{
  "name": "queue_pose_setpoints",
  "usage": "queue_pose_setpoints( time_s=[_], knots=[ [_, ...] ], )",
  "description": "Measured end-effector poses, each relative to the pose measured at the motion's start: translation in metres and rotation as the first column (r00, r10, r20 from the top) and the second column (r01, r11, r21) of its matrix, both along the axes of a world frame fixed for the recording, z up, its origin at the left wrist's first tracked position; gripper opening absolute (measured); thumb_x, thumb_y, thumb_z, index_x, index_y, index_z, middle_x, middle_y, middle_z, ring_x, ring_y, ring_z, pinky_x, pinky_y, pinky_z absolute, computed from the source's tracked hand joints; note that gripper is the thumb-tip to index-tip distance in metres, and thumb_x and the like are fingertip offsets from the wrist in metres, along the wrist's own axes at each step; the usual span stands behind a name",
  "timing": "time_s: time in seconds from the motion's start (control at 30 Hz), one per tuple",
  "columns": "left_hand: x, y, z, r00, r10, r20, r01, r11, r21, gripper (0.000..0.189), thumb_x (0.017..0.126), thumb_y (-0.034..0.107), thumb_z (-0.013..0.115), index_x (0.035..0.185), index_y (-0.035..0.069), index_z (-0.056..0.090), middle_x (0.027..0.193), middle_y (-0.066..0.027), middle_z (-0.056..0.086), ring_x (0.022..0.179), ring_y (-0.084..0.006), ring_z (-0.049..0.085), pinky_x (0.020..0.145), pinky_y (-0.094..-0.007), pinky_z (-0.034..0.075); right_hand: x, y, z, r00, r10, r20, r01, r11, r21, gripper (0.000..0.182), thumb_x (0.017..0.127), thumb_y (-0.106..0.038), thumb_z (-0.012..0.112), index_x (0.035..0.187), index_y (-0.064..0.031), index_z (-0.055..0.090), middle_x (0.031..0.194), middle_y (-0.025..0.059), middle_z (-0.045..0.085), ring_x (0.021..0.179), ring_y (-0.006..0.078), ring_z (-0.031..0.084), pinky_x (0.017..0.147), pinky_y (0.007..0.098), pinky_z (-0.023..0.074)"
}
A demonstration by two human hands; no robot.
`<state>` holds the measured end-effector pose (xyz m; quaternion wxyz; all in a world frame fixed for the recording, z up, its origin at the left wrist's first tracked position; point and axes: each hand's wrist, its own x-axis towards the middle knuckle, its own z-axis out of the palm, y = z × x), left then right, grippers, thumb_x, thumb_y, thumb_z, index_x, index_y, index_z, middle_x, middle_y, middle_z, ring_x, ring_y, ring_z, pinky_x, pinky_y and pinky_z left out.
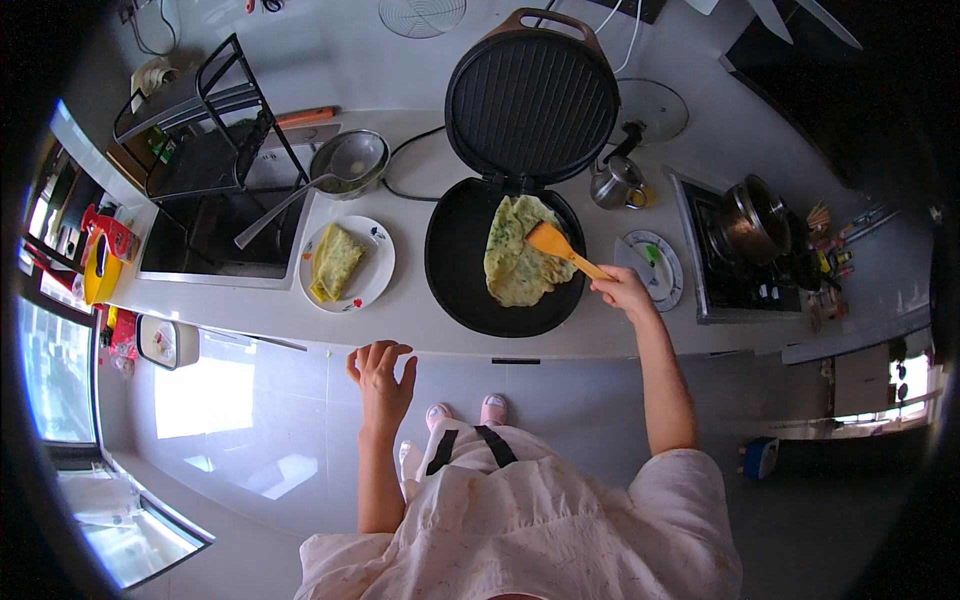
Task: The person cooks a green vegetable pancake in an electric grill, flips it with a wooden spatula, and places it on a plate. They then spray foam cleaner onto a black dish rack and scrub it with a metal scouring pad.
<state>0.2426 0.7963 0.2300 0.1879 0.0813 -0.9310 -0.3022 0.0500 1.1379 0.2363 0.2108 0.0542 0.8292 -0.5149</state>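
Note:
My right hand (624, 289) grips the handle of a wooden spatula (551, 241). Its flat blade rests on the upper right of a pale pancake flecked with green (523, 262). The pancake lies right of centre in the black round pan of an electric griddle (459, 259), partly folded over on itself. Behind it the griddle's ribbed lid (532, 101) stands raised. Held in the air before the counter's front edge, my left hand (385, 373) has its fingers apart and nothing in it. Left of the griddle, a folded pancake (339, 262) sits on a white plate (379, 281).
A metal bowl with a ladle-like strainer (352, 161) stands by the sink (217, 244), under a black rack (202, 142). To the right are an oil pot (616, 184), a small plate (670, 292) and a stove (701, 262) bearing a lidded pot (754, 221).

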Motion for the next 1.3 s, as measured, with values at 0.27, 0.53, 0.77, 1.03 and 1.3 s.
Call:
queue_pose_setpoints(
  time_s=[0.27, 0.53, 0.77, 1.03, 1.3],
  knots=[
    [-0.002, -0.005, -0.007, 1.000, -0.004, 0.028, 0.004, 1.000, 0.016, 0.017, 0.067, 0.008, 0.067, 0.082, 0.012, 0.059, 0.087, -0.0023, 0.054, 0.094, -0.0210, 0.048, 0.091, -0.0388, 0.024, 0.018, 0.016, -0.003, 0.996, 0.062, 0.069, -0.056, 0.996, -0.075, 0.022, 0.078, -0.007, 0.056, 0.098, -0.0007, 0.059, 0.070, 0.0001, 0.056, 0.045, 0.0029, 0.041, 0.038, 0.0187, 0.0290],
    [-0.005, -0.002, 0.000, 0.999, -0.026, 0.030, 0.026, 1.000, 0.016, 0.016, 0.068, 0.008, 0.066, 0.082, 0.011, 0.059, 0.087, -0.0027, 0.055, 0.094, -0.0210, 0.048, 0.091, -0.0386, 0.024, 0.017, 0.005, -0.008, 0.994, 0.031, 0.103, -0.022, 0.996, -0.083, 0.022, 0.079, -0.007, 0.055, 0.100, -0.0018, 0.058, 0.071, -0.0005, 0.055, 0.046, 0.0029, 0.041, 0.037, 0.0172, 0.0268],
    [-0.008, -0.002, -0.001, 0.999, -0.039, 0.015, 0.039, 0.999, -0.016, 0.016, 0.067, 0.008, 0.066, 0.081, 0.012, 0.059, 0.087, -0.0018, 0.056, 0.093, -0.0203, 0.049, 0.089, -0.0376, 0.027, 0.015, 0.003, -0.010, 0.990, 0.023, 0.140, -0.006, 0.993, -0.120, 0.025, 0.080, -0.008, 0.055, 0.104, -0.0026, 0.056, 0.073, -0.0007, 0.056, 0.047, 0.0020, 0.041, 0.038, 0.0160, 0.0273],
    [-0.015, 0.002, 0.003, 0.998, -0.067, -0.020, 0.066, 0.997, -0.027, 0.018, 0.066, 0.007, 0.067, 0.081, 0.012, 0.059, 0.087, -0.0017, 0.056, 0.094, -0.0202, 0.049, 0.090, -0.0375, 0.026, 0.012, 0.003, -0.009, 0.993, 0.003, 0.114, 0.006, 0.997, -0.080, 0.027, 0.080, -0.009, 0.055, 0.106, -0.0030, 0.056, 0.073, -0.0011, 0.056, 0.047, 0.0020, 0.041, 0.038, 0.0158, 0.0281],
    [-0.012, -0.001, -0.005, 0.999, -0.042, -0.004, 0.042, 0.999, -0.026, 0.016, 0.067, 0.007, 0.067, 0.080, 0.011, 0.059, 0.085, -0.0015, 0.056, 0.091, -0.0201, 0.049, 0.088, -0.0368, 0.027, 0.005, -0.001, -0.017, 0.994, -0.004, 0.113, 0.012, 0.997, -0.071, 0.028, 0.079, -0.008, 0.056, 0.107, -0.0046, 0.056, 0.072, -0.0011, 0.056, 0.047, 0.0027, 0.041, 0.038, 0.0170, 0.0295]
  ],
)
